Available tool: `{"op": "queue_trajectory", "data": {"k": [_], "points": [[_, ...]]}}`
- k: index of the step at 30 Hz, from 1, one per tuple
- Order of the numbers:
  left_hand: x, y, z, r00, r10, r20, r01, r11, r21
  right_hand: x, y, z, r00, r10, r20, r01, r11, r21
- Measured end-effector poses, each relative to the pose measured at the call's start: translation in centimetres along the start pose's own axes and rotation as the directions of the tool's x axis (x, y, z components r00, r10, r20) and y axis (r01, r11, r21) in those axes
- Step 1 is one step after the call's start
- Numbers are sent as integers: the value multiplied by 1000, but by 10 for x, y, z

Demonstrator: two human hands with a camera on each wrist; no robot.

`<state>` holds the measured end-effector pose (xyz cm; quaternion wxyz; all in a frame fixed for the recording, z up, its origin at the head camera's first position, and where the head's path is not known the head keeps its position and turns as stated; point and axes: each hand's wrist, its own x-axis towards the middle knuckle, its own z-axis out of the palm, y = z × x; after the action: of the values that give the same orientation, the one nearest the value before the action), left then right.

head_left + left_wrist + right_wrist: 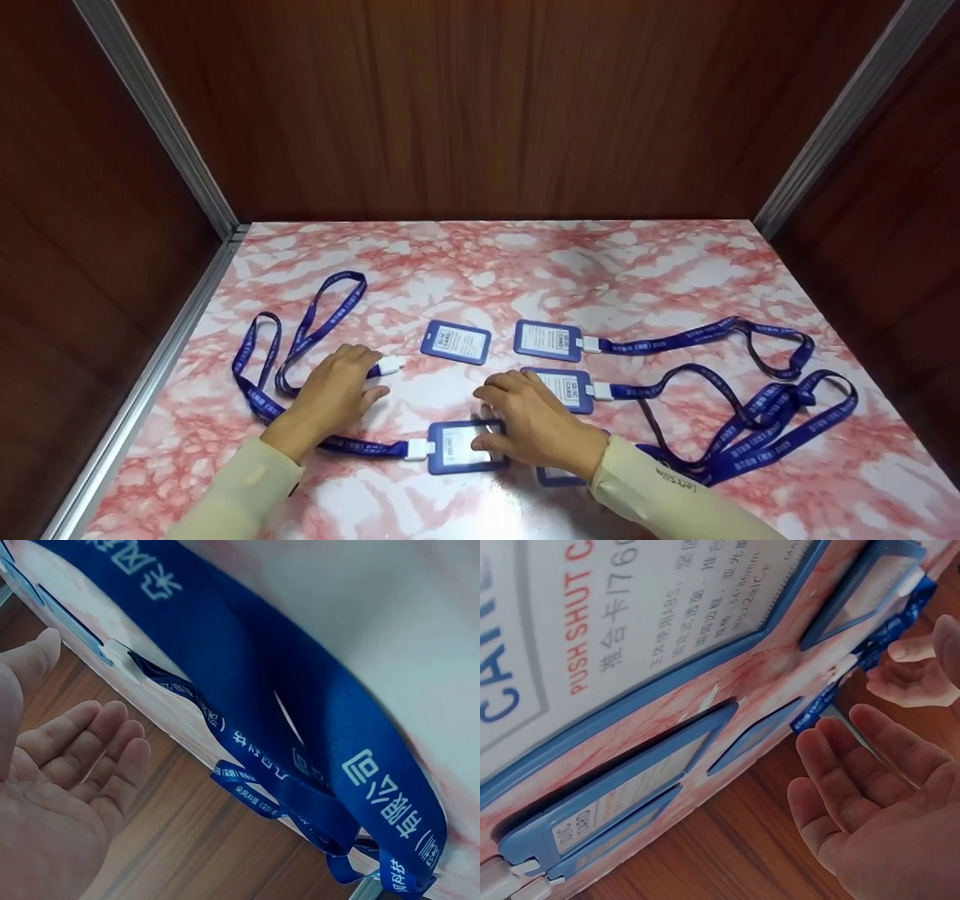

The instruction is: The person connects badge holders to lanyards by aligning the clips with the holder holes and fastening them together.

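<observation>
My left hand [330, 394] is above the left lanyards, its fingers loosely bent beside a white clip [388, 366]. In the left wrist view nothing lies in that palm, and a blue lanyard [247, 652] with white lettering loops alongside. My right hand [532, 420] hovers over a blue-framed badge holder [457, 448] whose clip joins a lanyard [360, 448] on the left. Its fingers are relaxed and hold nothing in the right wrist view. Another badge holder [559, 476] is partly hidden beneath the right wrist.
A badge holder without lanyard [456, 342] lies at the middle. To its right are two clipped badge holders, an upper one [547, 340] and a lower one [574, 391], with lanyards [750, 435] tangled at the right. Wood-grain panels [480, 112] enclose the marbled table [525, 262].
</observation>
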<state>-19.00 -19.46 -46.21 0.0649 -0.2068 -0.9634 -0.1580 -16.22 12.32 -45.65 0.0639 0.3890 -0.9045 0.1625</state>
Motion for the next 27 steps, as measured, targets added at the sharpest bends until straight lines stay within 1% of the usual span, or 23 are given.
{"op": "queue_trajectory", "data": {"k": [7,12,20,22,27], "points": [[8,-1,0,1000,-1,20,1,1000,17,0,-3,-2,999,21,30,-21,1000,6],[11,-3,2,999,-4,37,3,999,36,-1,-3,-2,1000,12,24,-12,1000,4],[18,-5,6,999,49,-11,-48,996,73,-2,-1,-1,1000,-17,-9,17,1000,-9],[19,-5,6,999,41,0,-41,996,76,-2,-1,-1,1000,-16,-11,16,1000,-9],[22,-3,9,999,17,52,-22,995,94,-2,-1,0,1000,-6,3,6,1000,0]]}}
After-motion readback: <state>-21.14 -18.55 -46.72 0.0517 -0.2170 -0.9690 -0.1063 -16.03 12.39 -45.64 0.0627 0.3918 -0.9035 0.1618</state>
